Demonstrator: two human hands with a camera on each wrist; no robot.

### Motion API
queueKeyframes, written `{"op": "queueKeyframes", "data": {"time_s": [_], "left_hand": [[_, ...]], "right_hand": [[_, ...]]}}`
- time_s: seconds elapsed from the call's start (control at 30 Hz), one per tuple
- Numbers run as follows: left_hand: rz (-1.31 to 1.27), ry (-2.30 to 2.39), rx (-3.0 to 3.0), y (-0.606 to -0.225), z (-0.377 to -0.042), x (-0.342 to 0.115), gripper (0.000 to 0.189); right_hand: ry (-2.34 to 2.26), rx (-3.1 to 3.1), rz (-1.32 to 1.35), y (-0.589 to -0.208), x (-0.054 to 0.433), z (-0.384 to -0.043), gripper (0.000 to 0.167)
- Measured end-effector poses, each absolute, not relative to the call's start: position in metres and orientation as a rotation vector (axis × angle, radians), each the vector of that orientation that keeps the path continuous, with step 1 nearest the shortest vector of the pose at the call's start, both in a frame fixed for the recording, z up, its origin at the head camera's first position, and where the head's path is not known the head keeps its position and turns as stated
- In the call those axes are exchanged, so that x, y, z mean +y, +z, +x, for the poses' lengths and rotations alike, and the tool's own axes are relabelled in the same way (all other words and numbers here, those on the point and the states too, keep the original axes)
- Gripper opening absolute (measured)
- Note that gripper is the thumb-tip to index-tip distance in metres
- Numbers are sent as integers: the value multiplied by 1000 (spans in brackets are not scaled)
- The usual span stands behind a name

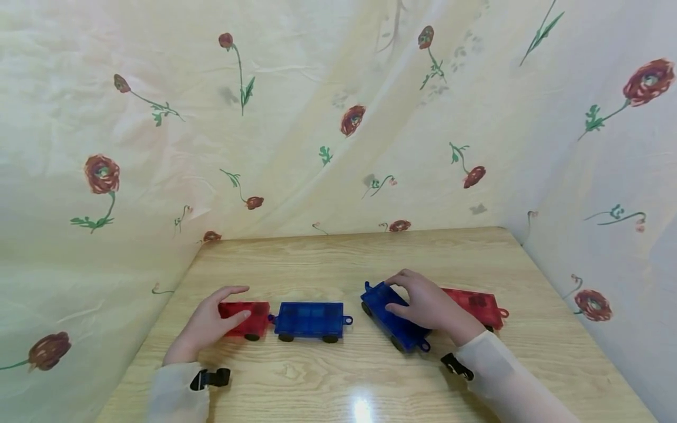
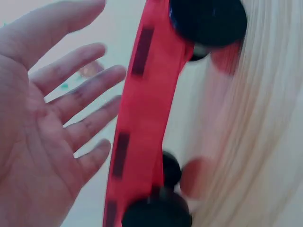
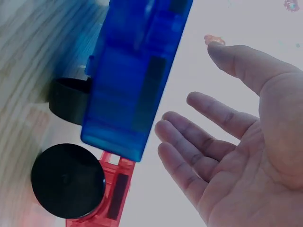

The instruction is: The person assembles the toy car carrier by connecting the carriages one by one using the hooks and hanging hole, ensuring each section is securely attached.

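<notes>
My left hand (image 1: 203, 323) is spread over the left end of a red toy train car (image 1: 259, 317); in the left wrist view its fingers are loosely extended over the car's top. A blue train car (image 1: 309, 320) stands in line to the right, its left hook right at the red car's end. Farther right, my right hand (image 1: 428, 305) hovers over a second blue car (image 1: 388, 311), which sits at a slant. Relaxed fingers and an apart thumb show beside that blue car (image 3: 135, 80) in the right wrist view. A second red car (image 1: 478, 305) is partly hidden behind the right forearm.
The cars stand on a wood-grain table (image 1: 296, 388). A flower-printed cloth (image 1: 296, 117) hangs along its back and both sides. Black strap buckles (image 1: 211, 378) show at the white sleeves.
</notes>
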State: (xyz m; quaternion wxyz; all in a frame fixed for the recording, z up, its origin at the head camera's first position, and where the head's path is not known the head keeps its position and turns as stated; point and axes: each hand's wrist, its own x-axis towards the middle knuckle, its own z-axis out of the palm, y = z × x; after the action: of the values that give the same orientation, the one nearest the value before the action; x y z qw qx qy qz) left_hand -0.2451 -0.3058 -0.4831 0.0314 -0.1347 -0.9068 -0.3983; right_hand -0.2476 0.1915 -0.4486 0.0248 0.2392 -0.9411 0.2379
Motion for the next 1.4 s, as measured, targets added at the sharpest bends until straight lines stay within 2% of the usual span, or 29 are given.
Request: {"op": "queueKeyframes", "data": {"time_s": [0.17, 0.53, 0.93, 1.4], "left_hand": [[-531, -1228, -2675, -476, -248, -281, 50], [-723, -1173, -2622, -469, -248, -231, 62], [-847, -1321, -2711, -475, -247, -195, 77], [-873, -1192, -2856, -482, -241, -166, 79]], "right_hand": [[692, -2938, 754, -448, 188, -244, 57], [669, -3079, 655, -453, 182, -244, 86], [699, -3100, 560, -455, 175, -243, 83], [684, -3103, 468, -468, 169, -247, 84]]}}
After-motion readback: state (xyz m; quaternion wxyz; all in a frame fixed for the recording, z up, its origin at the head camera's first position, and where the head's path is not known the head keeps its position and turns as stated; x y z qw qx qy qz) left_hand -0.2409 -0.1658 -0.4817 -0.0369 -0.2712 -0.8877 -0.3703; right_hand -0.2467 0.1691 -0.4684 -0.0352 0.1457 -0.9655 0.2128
